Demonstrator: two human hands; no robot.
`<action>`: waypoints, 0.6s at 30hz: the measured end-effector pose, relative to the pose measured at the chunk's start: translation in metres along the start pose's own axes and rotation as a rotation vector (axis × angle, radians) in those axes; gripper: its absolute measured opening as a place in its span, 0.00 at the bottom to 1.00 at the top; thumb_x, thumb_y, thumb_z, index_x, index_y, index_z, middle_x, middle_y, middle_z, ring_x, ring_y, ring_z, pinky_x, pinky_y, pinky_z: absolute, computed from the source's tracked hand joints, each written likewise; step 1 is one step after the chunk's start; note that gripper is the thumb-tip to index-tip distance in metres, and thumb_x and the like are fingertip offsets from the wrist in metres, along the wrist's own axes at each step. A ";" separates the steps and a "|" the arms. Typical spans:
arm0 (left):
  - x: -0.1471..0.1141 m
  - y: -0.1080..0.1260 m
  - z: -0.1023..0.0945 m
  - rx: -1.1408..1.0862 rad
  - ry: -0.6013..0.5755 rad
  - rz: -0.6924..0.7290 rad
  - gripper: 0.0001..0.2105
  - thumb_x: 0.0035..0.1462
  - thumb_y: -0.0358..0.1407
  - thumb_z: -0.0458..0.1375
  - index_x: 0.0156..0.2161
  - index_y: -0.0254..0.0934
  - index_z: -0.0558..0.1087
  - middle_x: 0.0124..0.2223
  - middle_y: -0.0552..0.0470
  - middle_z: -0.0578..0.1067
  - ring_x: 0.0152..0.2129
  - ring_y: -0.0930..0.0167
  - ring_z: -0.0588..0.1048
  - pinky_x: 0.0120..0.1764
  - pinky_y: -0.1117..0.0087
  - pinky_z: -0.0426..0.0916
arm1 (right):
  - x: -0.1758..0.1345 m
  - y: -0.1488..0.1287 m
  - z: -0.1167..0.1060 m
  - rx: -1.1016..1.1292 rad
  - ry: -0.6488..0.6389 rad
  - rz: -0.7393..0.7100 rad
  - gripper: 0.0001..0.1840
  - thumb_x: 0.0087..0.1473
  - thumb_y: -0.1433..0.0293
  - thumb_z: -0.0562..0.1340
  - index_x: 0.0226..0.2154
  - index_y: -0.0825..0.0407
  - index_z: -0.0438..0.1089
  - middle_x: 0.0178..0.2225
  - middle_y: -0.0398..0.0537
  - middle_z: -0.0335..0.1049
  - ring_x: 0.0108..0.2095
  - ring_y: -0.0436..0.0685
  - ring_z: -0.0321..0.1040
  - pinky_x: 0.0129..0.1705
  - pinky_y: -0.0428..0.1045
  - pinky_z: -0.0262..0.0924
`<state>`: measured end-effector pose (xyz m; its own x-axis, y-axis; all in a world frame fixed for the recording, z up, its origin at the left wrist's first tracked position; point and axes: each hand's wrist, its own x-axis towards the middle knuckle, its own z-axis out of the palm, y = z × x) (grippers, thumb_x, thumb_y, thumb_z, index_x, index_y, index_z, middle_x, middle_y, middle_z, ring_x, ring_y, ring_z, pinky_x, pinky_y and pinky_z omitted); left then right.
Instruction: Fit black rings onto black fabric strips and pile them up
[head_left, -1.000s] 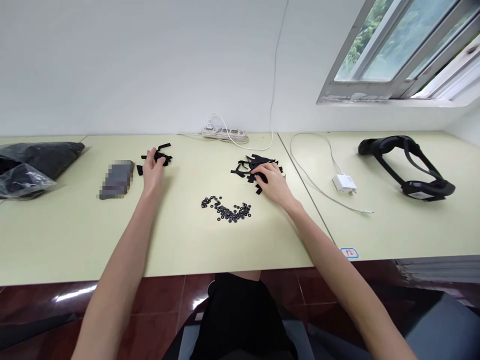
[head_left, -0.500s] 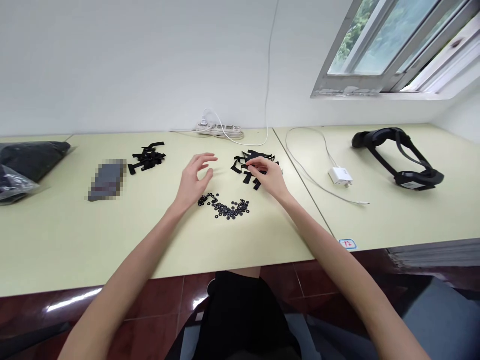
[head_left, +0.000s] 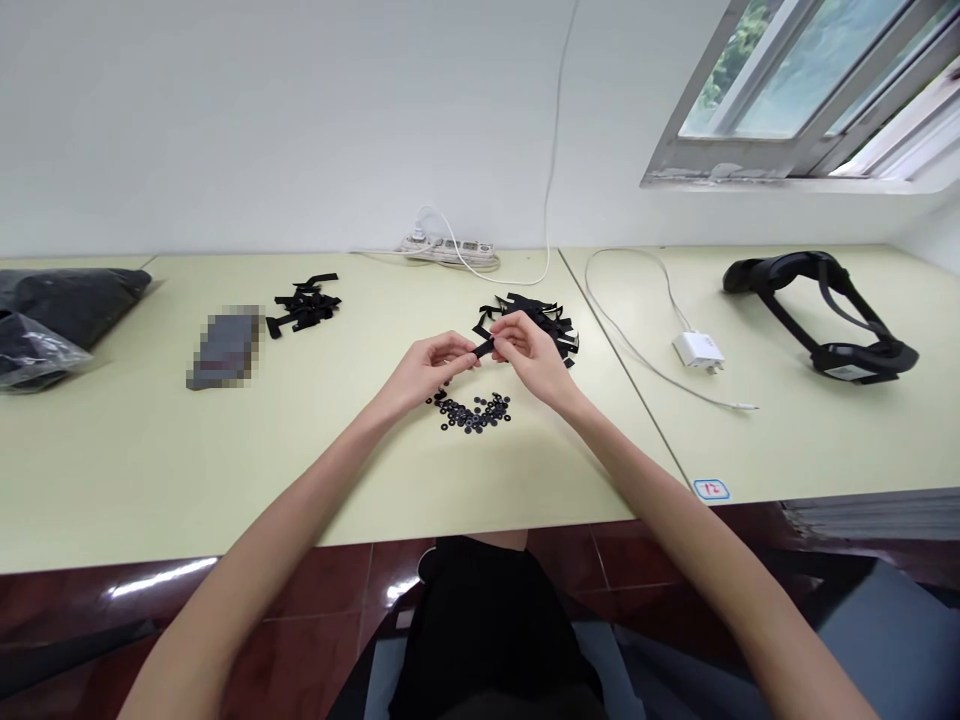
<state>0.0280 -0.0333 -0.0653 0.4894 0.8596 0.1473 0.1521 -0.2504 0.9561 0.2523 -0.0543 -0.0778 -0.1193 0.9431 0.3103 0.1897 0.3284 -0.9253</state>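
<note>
Between my two hands is a short black fabric strip (head_left: 484, 348), pinched at its left end by my left hand (head_left: 433, 368) and at its right end by my right hand (head_left: 531, 352). Both hands are closed on it, above the table. Just below them lies a scattered heap of small black rings (head_left: 474, 415), like washers; my left hand covers part of it. Behind my right hand is a loose pile of similar black strips (head_left: 551, 318), partly hidden by the fingers.
Another pile of black strips (head_left: 306, 305) lies to the left, beside a blurred-out dark object (head_left: 226, 347). A dark plastic bag (head_left: 67, 310) rests at far left. Rightward are a white charger (head_left: 699, 350) with cable and a black headset (head_left: 825, 310). A power strip (head_left: 448, 250) sits by the wall.
My left hand has come right and closed on a strip. My right hand has drawn a strip away from the right pile toward the left hand. The view has shifted slightly.
</note>
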 end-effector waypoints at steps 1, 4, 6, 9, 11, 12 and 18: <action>0.001 -0.001 -0.001 -0.010 0.036 -0.008 0.14 0.64 0.49 0.69 0.44 0.42 0.82 0.44 0.45 0.86 0.40 0.63 0.82 0.43 0.61 0.75 | 0.000 0.002 -0.002 -0.057 -0.015 0.008 0.03 0.65 0.67 0.60 0.42 0.45 0.69 0.37 0.45 0.75 0.39 0.57 0.74 0.47 0.55 0.72; 0.002 -0.003 -0.006 -0.072 0.149 -0.035 0.15 0.61 0.49 0.71 0.45 0.41 0.80 0.42 0.44 0.86 0.38 0.64 0.82 0.44 0.60 0.76 | -0.002 0.006 -0.007 -0.276 -0.221 -0.032 0.07 0.62 0.72 0.60 0.37 0.46 0.73 0.35 0.44 0.76 0.36 0.56 0.71 0.43 0.54 0.67; 0.002 -0.001 -0.009 -0.125 0.195 -0.052 0.17 0.60 0.47 0.73 0.48 0.41 0.79 0.42 0.45 0.86 0.37 0.65 0.82 0.47 0.60 0.78 | -0.005 0.004 -0.008 -0.370 -0.385 -0.093 0.08 0.61 0.72 0.62 0.37 0.46 0.76 0.36 0.43 0.77 0.36 0.56 0.71 0.43 0.54 0.65; 0.001 0.004 -0.011 -0.184 0.215 -0.057 0.20 0.61 0.45 0.72 0.54 0.42 0.76 0.43 0.47 0.86 0.35 0.67 0.83 0.49 0.60 0.80 | -0.011 -0.002 -0.004 -0.417 -0.518 -0.155 0.07 0.64 0.69 0.64 0.41 0.45 0.80 0.41 0.45 0.79 0.41 0.58 0.72 0.45 0.54 0.65; 0.000 0.006 -0.012 -0.190 0.214 -0.044 0.18 0.62 0.45 0.72 0.53 0.42 0.78 0.44 0.47 0.85 0.35 0.67 0.83 0.50 0.59 0.81 | -0.014 -0.005 -0.001 -0.434 -0.565 -0.179 0.07 0.67 0.67 0.64 0.42 0.44 0.80 0.43 0.46 0.80 0.44 0.59 0.73 0.46 0.55 0.66; 0.000 0.006 -0.012 -0.187 0.215 -0.035 0.17 0.62 0.46 0.72 0.51 0.41 0.79 0.45 0.46 0.85 0.36 0.67 0.84 0.51 0.59 0.81 | -0.014 -0.006 0.001 -0.444 -0.578 -0.192 0.07 0.68 0.67 0.64 0.43 0.44 0.80 0.43 0.47 0.80 0.45 0.60 0.74 0.47 0.55 0.66; 0.001 0.004 -0.012 -0.169 0.225 -0.012 0.16 0.63 0.50 0.71 0.46 0.39 0.85 0.49 0.42 0.86 0.51 0.59 0.83 0.52 0.58 0.81 | -0.017 -0.006 0.008 -0.447 -0.594 -0.252 0.08 0.71 0.64 0.64 0.44 0.43 0.80 0.44 0.47 0.80 0.47 0.61 0.74 0.49 0.56 0.67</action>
<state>0.0188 -0.0280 -0.0587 0.2827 0.9440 0.1702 0.0025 -0.1782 0.9840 0.2456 -0.0728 -0.0796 -0.6880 0.6935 0.2140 0.4467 0.6371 -0.6282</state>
